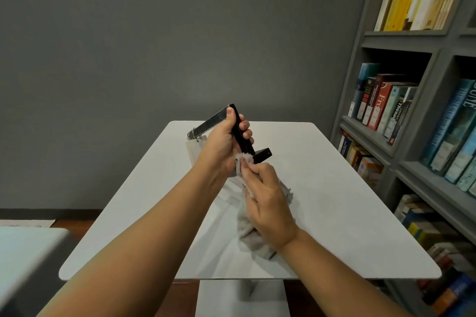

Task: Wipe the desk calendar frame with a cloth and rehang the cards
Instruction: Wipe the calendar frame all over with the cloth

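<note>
Above the white tabletop [322,188], the left hand [221,141] grips the black calendar frame [242,136], while the right hand [268,203] presses a grey cloth [253,237] against it.

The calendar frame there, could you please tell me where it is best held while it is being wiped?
Probably by the black upright bar of the calendar frame, wrapped from the left side, as the left hand does now. That bar is long and narrow enough to close the hands around, and it leaves the lower end free for the cloth in the right hand.
</note>
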The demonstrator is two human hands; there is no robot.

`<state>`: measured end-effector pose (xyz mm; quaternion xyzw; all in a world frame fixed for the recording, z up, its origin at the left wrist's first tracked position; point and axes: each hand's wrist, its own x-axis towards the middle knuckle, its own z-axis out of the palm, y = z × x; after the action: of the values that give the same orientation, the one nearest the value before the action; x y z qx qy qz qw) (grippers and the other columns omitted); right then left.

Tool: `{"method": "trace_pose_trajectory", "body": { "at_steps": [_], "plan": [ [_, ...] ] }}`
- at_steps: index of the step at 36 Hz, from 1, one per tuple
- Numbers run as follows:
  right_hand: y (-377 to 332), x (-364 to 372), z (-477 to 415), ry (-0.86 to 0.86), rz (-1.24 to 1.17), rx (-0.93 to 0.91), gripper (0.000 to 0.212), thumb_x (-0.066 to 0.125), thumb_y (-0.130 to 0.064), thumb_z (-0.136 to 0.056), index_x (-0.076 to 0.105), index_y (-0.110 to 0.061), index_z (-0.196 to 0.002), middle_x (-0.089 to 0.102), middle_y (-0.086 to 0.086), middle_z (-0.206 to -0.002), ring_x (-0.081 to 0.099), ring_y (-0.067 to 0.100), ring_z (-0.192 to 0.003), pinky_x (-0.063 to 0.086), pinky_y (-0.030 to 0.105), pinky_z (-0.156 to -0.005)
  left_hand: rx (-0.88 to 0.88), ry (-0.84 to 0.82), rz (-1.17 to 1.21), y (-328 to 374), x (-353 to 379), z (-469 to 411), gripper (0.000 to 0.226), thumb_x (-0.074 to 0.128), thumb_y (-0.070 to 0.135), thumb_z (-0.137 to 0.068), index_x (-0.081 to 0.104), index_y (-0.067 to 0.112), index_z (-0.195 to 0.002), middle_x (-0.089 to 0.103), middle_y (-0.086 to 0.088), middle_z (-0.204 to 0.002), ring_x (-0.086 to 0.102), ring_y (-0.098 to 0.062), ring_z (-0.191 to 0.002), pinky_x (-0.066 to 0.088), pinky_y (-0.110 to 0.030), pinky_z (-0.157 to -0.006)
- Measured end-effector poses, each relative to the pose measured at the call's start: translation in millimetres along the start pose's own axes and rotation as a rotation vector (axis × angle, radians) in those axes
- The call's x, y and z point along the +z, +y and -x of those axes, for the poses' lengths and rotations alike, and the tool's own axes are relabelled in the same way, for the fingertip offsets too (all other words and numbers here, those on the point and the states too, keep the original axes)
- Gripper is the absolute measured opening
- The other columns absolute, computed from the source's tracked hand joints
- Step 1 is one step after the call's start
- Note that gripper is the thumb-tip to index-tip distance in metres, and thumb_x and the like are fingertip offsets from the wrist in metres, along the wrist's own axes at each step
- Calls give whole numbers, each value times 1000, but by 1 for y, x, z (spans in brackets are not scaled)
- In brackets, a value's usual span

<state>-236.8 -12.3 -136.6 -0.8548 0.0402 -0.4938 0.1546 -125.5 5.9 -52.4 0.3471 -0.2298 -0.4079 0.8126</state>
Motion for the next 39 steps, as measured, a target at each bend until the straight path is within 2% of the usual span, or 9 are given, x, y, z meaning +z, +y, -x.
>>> {"method": "trace_pose_trajectory", "body": {
  "at_steps": [4,10,12,19,24,28,32,36,39],
  "plan": [
    [26,-8,-4,26,113,-15,41,41,-3,-89,50,5,-128,43,-3,-106,42,16,-90,37,16,-89,9,-8,-32,1,0,-1,35,34,40,-99,46,16,-77,45,7,-53,40,-8,-43,33,-22,-56],
    [40,-8,-15,129,146,122,40,38,-10,-92,53,5,-126,55,10,-96,43,16,-89,42,21,-84,24,-15,-30,3,-2,-3,35,33,40,-99,46,17,-76,44,7,-53,40,-7,-43,34,-23,-57],
    [26,0,-13,138,121,113,41,39,-9,-91,49,4,-129,51,7,-99,44,16,-89,45,23,-83,32,1,-16,2,-1,-4,36,34,41,-99,46,17,-76,44,8,-52,40,-7,-42,33,-23,-57],
    [6,7,-3,57,52,12,42,42,-6,-89,47,5,-129,43,-1,-109,44,15,-95,38,15,-95,29,40,3,0,-2,-4,35,38,41,-98,48,16,-75,46,7,-54,41,-8,-45,33,-21,-56],
    [21,1,-16,140,88,124,42,37,-12,-92,49,3,-129,47,1,-104,44,15,-94,41,17,-90,38,32,9,4,-2,-4,35,36,40,-99,47,16,-75,45,7,-53,41,-8,-43,32,-23,-58],
    [2,8,-10,81,73,56,42,39,-8,-91,47,4,-131,44,0,-108,44,16,-94,43,22,-89,36,37,12,3,-2,-3,35,37,40,-98,47,16,-75,45,7,-54,41,-7,-44,32,-22,-57],
    [6,2,-4,19,69,-16,41,43,-5,-89,50,4,-128,45,-2,-115,44,15,-95,39,17,-92,31,44,5,1,-2,0,34,39,40,-98,48,16,-76,45,7,-55,41,-8,-44,32,-21,-57],
    [23,-5,-10,71,90,82,41,41,-11,-92,51,2,-129,45,-5,-109,44,14,-94,36,9,-93,51,36,-19,1,-2,0,34,37,38,-99,47,15,-76,46,6,-53,42,-8,-44,32,-22,-59],
    [16,-6,-8,28,42,74,42,41,-10,-91,51,0,-130,45,-6,-108,46,14,-96,39,12,-93,61,21,-37,-1,-4,-2,33,37,38,-99,47,15,-78,47,7,-54,43,-8,-45,33,-21,-59]
  ]
}}
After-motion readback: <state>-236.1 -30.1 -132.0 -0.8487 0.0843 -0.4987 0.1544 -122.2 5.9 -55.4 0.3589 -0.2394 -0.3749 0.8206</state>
